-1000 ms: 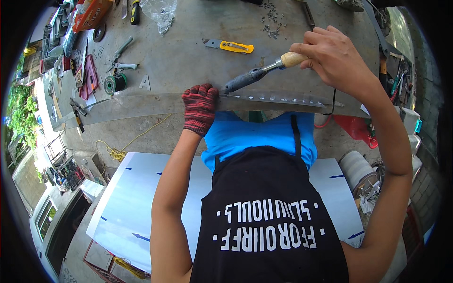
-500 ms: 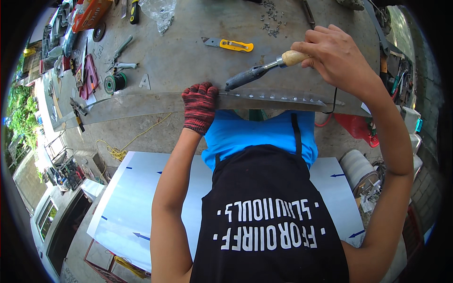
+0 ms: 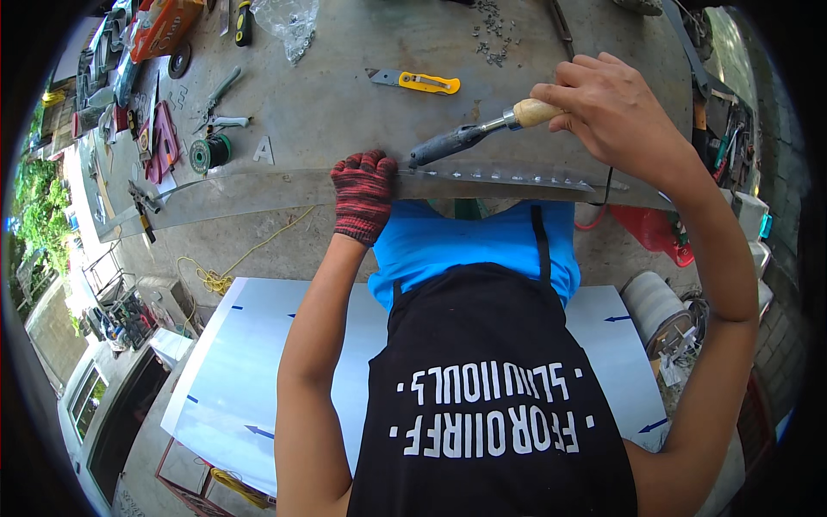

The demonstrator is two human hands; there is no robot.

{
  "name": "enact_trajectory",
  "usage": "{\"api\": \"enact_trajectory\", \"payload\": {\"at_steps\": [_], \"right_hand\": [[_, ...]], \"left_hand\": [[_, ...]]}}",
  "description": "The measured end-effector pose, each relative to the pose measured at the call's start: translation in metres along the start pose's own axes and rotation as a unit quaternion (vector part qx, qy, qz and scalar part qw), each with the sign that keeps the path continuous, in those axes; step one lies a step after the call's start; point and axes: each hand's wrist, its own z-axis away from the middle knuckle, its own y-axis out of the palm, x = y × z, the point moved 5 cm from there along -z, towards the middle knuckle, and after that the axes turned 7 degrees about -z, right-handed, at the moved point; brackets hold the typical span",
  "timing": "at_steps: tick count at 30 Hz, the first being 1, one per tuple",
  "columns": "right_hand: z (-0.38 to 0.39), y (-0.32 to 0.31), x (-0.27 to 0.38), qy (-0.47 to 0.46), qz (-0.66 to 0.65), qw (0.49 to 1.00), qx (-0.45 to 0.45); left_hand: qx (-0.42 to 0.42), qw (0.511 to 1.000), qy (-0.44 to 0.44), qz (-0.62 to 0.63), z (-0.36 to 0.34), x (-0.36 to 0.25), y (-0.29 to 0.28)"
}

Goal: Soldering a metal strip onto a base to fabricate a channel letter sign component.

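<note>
My right hand (image 3: 603,108), bare, grips the pale wooden handle of a soldering iron (image 3: 452,142). The iron slants down to the left, its thick dark head close above a narrow metal strip (image 3: 508,179) on the near table edge; contact cannot be made out. Shiny solder spots run in a row along the strip. At its left end, my left hand (image 3: 363,194) is closed in a red and black knitted glove, with the gripped part hidden under the fingers. A yellow utility knife (image 3: 429,83), blade out, lies beyond the iron.
A spool of wire (image 3: 209,152), pliers (image 3: 228,121) and a letter-shaped metal cutout (image 3: 264,150) lie left on the table (image 3: 345,121). Small metal bits (image 3: 494,39) are scattered at the back. Below, a pale sheet (image 3: 224,370) lies behind me; a red bag (image 3: 646,231) is at right.
The soldering iron's handle and my right hand have dipped slightly toward me, its head staying near the strip's left end. My left hand has barely moved.
</note>
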Motion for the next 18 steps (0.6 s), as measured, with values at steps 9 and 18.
{"api": "enact_trajectory", "payload": {"at_steps": [9,18], "right_hand": [[0.0028,0.0047,0.0014,-0.012,0.005,1.0,-0.006],[-0.0018,0.0007,0.0019,-0.005,-0.006,1.0,-0.018]], "left_hand": [[0.005,1.0,0.001,-0.006,0.0019,0.0007,0.0029],[-0.002,1.0,-0.001,-0.001,0.0022,0.0018,0.004]]}}
